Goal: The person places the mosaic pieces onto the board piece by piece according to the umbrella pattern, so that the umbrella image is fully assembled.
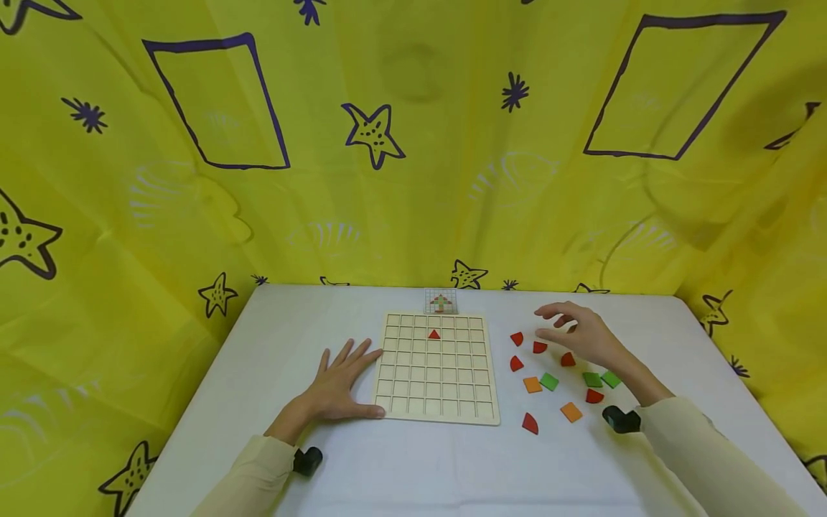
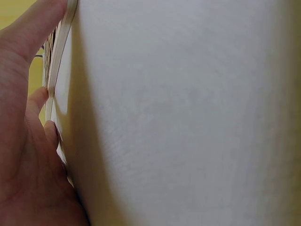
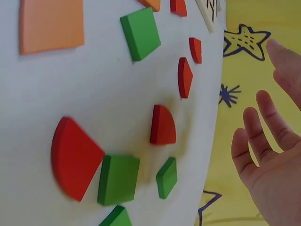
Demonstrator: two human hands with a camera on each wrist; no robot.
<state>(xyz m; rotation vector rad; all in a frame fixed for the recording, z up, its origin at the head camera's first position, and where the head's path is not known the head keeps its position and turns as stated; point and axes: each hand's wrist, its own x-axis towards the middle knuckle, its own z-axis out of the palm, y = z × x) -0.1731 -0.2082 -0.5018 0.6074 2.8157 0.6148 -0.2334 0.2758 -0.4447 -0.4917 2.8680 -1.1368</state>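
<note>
A pale wooden grid board (image 1: 443, 375) lies on the white table, with one red triangle (image 1: 434, 334) in a cell near its far edge. My left hand (image 1: 339, 388) rests at the board's left side, fingers spread, its thumb and a fingertip at the edge. In the left wrist view, the thumb (image 2: 28, 28) lies along the board's side (image 2: 60, 52). Over the loose pieces on the right hovers my right hand (image 1: 581, 336), fingers loosely bent and holding nothing. Red quarter-circle pieces (image 1: 540, 347) lie just below its fingertips; another red quarter circle (image 3: 163, 125) shows in the right wrist view.
Green squares (image 1: 549, 382), orange squares (image 1: 571, 412) and several red pieces (image 1: 530, 424) lie scattered right of the board. A small card (image 1: 441, 301) with a coloured grid pattern stands behind the board. A yellow patterned curtain (image 1: 426, 201) surrounds the table's back and sides.
</note>
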